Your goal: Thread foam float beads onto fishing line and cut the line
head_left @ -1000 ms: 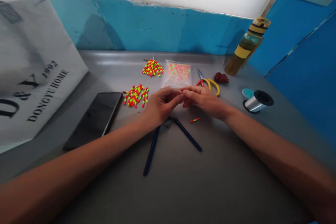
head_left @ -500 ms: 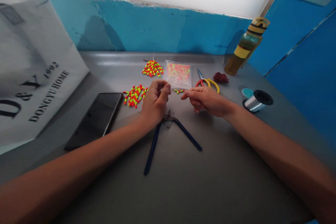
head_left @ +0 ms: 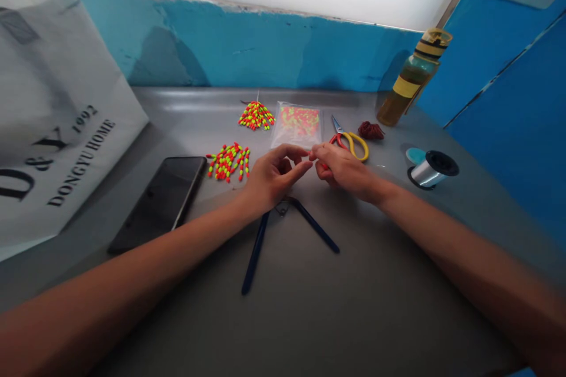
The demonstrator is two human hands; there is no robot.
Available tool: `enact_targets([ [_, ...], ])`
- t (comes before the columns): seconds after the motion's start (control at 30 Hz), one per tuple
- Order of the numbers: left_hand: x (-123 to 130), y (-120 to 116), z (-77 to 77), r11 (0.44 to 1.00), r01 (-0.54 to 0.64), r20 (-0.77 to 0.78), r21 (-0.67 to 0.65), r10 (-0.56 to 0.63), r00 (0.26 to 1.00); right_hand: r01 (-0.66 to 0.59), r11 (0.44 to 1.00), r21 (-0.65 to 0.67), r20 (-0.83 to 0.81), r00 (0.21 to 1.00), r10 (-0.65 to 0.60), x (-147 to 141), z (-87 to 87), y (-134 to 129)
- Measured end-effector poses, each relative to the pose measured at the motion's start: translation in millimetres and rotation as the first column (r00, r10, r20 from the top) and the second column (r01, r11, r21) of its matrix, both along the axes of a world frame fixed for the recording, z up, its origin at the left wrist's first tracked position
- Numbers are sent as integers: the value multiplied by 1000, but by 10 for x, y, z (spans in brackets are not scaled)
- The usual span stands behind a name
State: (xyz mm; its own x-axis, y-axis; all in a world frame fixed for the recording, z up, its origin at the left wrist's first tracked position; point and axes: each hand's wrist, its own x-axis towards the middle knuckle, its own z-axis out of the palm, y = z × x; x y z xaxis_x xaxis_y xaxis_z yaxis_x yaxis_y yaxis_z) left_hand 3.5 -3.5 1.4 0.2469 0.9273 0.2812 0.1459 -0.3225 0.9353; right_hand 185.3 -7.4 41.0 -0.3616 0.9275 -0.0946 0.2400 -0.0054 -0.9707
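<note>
My left hand [head_left: 280,174] and my right hand [head_left: 340,169] meet fingertip to fingertip at mid-table. The fingers of both are closed, and whatever they pinch is too small to make out. Just beyond them lies a clear bag [head_left: 300,123] of red and yellow beads. Blue-handled pliers [head_left: 315,225] lie spread below my left hand, their jaws hidden by it. One loose pile of beads [head_left: 227,161] is left of my left hand; a second bunch [head_left: 256,115] lies farther back. Scissors [head_left: 354,142] with red and yellow handles rest behind my right hand.
A black phone [head_left: 161,203] lies at left beside a large white bag [head_left: 57,100]. On the right are a dark red cord bundle [head_left: 371,130], a thread spool [head_left: 431,171], a teal disc [head_left: 414,156] and a bottle [head_left: 409,82] by the wall.
My left hand has moved right and my right hand slightly left, so their fingertips now meet. They cover the few loose beads in front of the clear bag.
</note>
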Motion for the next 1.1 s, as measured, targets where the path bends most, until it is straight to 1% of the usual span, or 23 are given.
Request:
enact_targets([
  [0.07, -3, -7, 11, 1000, 13, -21, 6, -13, 1000, 12, 1000, -28, -2, 1000, -12, -7, -4, -3],
  [0.2, -8, -14, 29, 1000, 13, -15, 7, -13, 1000, -11, 995, -95, -18, 1000, 9, 5, -50, 11],
  [0.33, -9, -12, 23, 999, 33, -9, -3, -33, 999, 7, 995, -102, 20, 1000, -5, 14, -56, 10],
  [0.4, -7, -8, 9, 999, 32, 5, 4, -32, 999, -32, 993, -116, 10, 999, 33, 8, -36, 0],
  [0.5, -3, 2, -13, 1000, -8, 47, 19, 7, 999, -110, 985, -136, -26, 994, 107, -8, -12, -11],
  [0.57, -2, 2, -17, 1000, -16, 58, 10, 15, 998, -114, 985, -130, -24, 993, 112, -16, -7, -13],
  [0.67, -3, -15, 1, 1000, -9, 24, -18, 10, 1000, -75, 989, -129, -19, 997, 73, -13, 4, -17],
  [0.77, -6, -38, 24, 999, -14, -38, -33, 13, 999, -85, 988, -129, -67, 995, 77, 7, 24, -27],
  [0.83, -7, -43, 28, 1000, -7, -67, -18, 6, 998, -92, 988, -123, -84, 993, 82, 17, 33, -35],
  [0.97, -5, -35, 22, 1000, 27, -90, 6, -26, 996, -63, 991, -116, -89, 995, 53, 16, 24, -39],
  [1.03, -4, -32, 25, 999, 49, -109, 5, -48, 993, -79, 990, -121, -86, 994, 68, 14, 2, -28],
  [1.1, -4, -31, 34, 999, 38, -150, 22, -34, 988, -114, 986, -125, -74, 992, 105, 16, -28, -9],
])
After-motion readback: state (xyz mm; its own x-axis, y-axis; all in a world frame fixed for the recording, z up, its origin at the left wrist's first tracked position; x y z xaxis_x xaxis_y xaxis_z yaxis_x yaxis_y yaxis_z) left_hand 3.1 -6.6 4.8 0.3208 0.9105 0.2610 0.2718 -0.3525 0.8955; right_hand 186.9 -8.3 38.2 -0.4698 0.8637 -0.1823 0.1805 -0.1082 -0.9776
